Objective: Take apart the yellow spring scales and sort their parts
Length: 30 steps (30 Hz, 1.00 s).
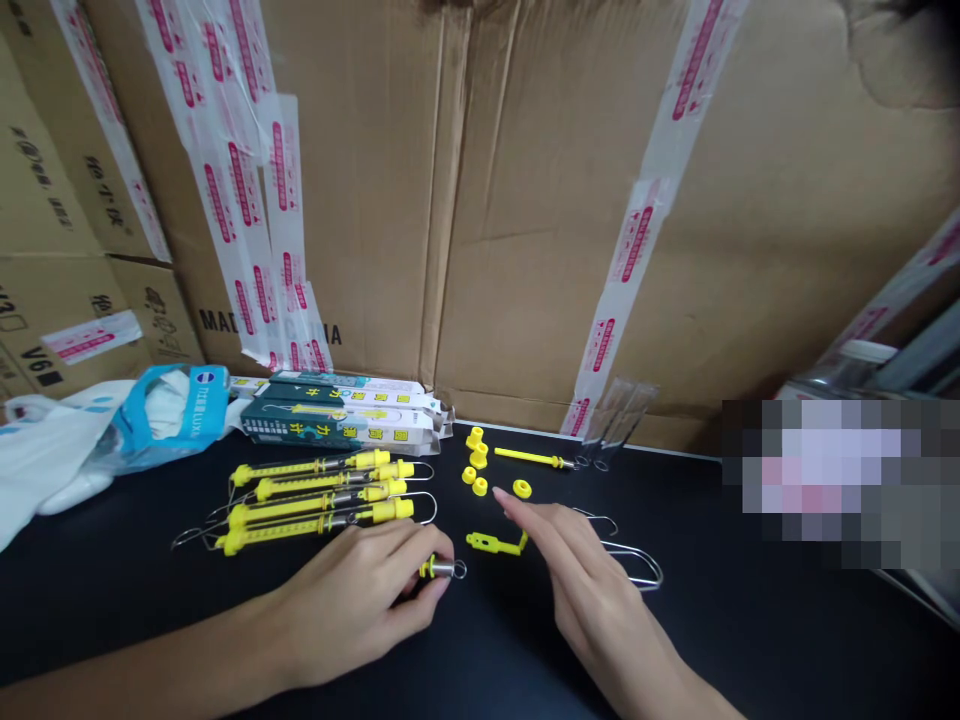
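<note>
My left hand (375,590) is closed round a spring scale part (442,568); its yellow collar, metal cylinder and wire ring stick out past the thumb and fingertips, and the rest is hidden in the palm. My right hand (577,560) is open, fingers stretched out, its index fingertip close to a yellow ring (522,489) and small yellow caps (480,486). Just left of its fingers lies a flat yellow piece with a bent end (495,543); whether they touch I cannot tell. Wire hooks (637,565) lie partly behind this hand.
Several yellow spring scales (315,510) lie side by side at left. Behind them are printed boxes (337,415) and a blue-and-white plastic pack (176,410). A yellow rod with a ring (532,458) lies near the cardboard wall (525,250). Clear plastic sleeves (619,415) lean there.
</note>
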Each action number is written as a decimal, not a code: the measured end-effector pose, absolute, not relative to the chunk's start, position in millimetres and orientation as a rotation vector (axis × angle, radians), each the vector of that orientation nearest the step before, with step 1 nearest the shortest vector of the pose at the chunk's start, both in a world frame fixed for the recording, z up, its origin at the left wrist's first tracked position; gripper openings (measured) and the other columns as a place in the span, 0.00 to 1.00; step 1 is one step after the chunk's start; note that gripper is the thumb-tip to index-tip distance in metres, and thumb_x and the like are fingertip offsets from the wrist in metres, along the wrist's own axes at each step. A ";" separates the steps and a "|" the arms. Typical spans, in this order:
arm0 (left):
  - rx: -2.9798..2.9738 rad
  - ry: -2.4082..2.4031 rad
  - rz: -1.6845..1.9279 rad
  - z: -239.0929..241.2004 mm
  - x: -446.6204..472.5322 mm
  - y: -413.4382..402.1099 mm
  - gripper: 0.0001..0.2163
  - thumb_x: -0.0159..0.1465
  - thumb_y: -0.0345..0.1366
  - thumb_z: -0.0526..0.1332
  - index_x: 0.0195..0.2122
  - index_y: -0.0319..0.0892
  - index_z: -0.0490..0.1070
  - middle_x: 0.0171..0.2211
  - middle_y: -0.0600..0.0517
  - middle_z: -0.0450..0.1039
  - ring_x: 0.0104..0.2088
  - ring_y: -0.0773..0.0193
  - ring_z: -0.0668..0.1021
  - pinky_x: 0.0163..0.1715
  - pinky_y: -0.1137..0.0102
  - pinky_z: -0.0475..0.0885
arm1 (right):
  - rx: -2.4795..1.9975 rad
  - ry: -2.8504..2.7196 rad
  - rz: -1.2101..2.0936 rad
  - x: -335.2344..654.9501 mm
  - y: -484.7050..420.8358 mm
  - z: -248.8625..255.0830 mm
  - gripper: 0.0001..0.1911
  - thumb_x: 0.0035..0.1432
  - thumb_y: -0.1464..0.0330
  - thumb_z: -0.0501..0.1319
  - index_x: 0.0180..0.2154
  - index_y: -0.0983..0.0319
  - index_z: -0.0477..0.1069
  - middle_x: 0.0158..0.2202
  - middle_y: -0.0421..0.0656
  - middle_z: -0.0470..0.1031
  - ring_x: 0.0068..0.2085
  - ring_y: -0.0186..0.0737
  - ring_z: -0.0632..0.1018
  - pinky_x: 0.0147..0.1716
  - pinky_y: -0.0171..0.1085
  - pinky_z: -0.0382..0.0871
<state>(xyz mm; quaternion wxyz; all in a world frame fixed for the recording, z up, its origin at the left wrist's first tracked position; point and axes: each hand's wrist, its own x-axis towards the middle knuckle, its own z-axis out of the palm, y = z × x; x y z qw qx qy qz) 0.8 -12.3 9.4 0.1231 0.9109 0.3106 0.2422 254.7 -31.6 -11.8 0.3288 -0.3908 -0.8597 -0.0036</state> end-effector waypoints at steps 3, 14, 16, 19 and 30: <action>2.657 0.909 0.695 8.6 0.4 -12.4 0.06 0.68 0.30 0.55 0.43 0.44 0.68 0.33 0.56 0.73 0.27 0.68 0.76 0.29 0.73 0.70 | -1.105 -2.195 0.069 252.0 -29.9 -14.8 0.27 0.69 0.78 0.47 0.65 0.55 0.56 0.55 0.49 0.72 0.55 0.44 0.75 0.53 0.44 0.75; 2.657 0.911 0.662 6.4 -1.2 -11.9 0.06 0.68 0.29 0.55 0.43 0.44 0.68 0.34 0.56 0.73 0.28 0.68 0.76 0.31 0.71 0.69 | -1.153 -2.209 0.131 248.6 -28.2 -16.0 0.10 0.71 0.68 0.54 0.51 0.57 0.69 0.52 0.48 0.72 0.52 0.45 0.77 0.51 0.46 0.76; 2.657 0.917 0.660 6.8 -1.0 -12.1 0.06 0.68 0.29 0.55 0.44 0.44 0.68 0.34 0.56 0.73 0.28 0.68 0.76 0.32 0.71 0.69 | -1.157 -2.234 0.109 248.1 -29.8 -13.9 0.10 0.69 0.65 0.57 0.51 0.58 0.69 0.50 0.49 0.72 0.51 0.48 0.76 0.50 0.48 0.76; 2.657 0.924 0.664 7.1 -0.4 -12.0 0.06 0.68 0.29 0.55 0.43 0.44 0.68 0.33 0.56 0.73 0.28 0.67 0.75 0.32 0.71 0.69 | -1.169 -2.260 0.139 247.6 -31.1 -13.3 0.14 0.67 0.63 0.61 0.52 0.58 0.68 0.50 0.49 0.72 0.51 0.48 0.76 0.49 0.48 0.76; 2.652 0.914 0.657 6.3 -1.3 -11.8 0.06 0.69 0.30 0.55 0.44 0.45 0.68 0.34 0.56 0.73 0.28 0.68 0.76 0.32 0.72 0.69 | -1.021 -2.273 0.372 249.9 -29.8 -13.0 0.19 0.68 0.71 0.57 0.58 0.55 0.61 0.55 0.46 0.70 0.55 0.40 0.73 0.55 0.42 0.72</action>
